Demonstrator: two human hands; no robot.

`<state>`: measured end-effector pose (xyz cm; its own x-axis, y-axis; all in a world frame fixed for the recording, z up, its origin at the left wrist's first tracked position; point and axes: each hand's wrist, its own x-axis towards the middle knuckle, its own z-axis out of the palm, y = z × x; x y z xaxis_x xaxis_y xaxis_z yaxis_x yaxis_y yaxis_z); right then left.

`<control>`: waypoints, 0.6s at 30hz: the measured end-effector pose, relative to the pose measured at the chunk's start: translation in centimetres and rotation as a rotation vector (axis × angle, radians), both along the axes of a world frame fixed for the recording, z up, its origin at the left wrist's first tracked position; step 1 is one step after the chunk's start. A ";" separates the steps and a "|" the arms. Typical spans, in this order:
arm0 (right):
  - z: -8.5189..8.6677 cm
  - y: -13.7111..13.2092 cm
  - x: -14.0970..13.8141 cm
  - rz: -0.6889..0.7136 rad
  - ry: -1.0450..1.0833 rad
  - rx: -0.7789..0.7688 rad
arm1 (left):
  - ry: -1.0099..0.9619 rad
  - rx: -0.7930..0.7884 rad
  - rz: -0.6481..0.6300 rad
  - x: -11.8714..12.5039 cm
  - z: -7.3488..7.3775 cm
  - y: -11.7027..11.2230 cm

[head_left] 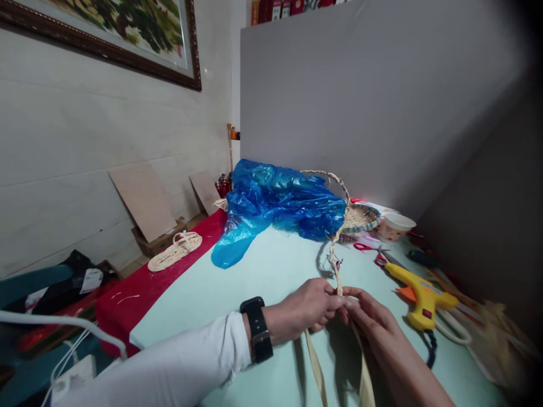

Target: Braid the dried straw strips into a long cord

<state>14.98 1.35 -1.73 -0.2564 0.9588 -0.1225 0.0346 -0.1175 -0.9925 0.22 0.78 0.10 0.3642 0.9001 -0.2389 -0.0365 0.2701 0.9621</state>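
Note:
My left hand (306, 310), with a black watch on the wrist, and my right hand (370, 312) meet at the middle of the table, both pinching a braided straw cord (336, 255). The cord rises from my fingers and arches over to a small round woven basket (360, 217) further back. Two flat loose straw strips (316, 367) hang down from my fingers toward the near edge. A small clip (337, 263) sits on the cord just above my hands.
A crumpled blue plastic bag (278, 206) lies behind the cord. A yellow glue gun (418, 291), red-handled scissors (369, 247) and a paper cup (395, 227) are at the right. A woven straw sole (175, 251) rests on a red cloth (161, 277) at the left. A grey board (360, 96) stands behind.

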 end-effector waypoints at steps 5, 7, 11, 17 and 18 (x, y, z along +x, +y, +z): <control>-0.7 0.6 0.6 0.095 -0.151 0.039 | 0.140 0.076 0.092 0.1 -0.1 0.3; -0.8 1.0 1.0 0.152 -0.319 0.169 | 0.204 0.116 0.118 0.1 0.2 0.3; -0.4 1.3 2.2 0.214 -0.771 0.421 | 0.304 0.171 0.158 0.0 0.6 0.1; -0.2 0.4 2.4 0.193 -1.067 0.778 | 0.279 0.161 0.195 0.1 0.0 0.3; -0.2 0.0 2.1 0.153 -1.072 0.866 | 0.260 0.151 0.202 0.1 -0.3 0.4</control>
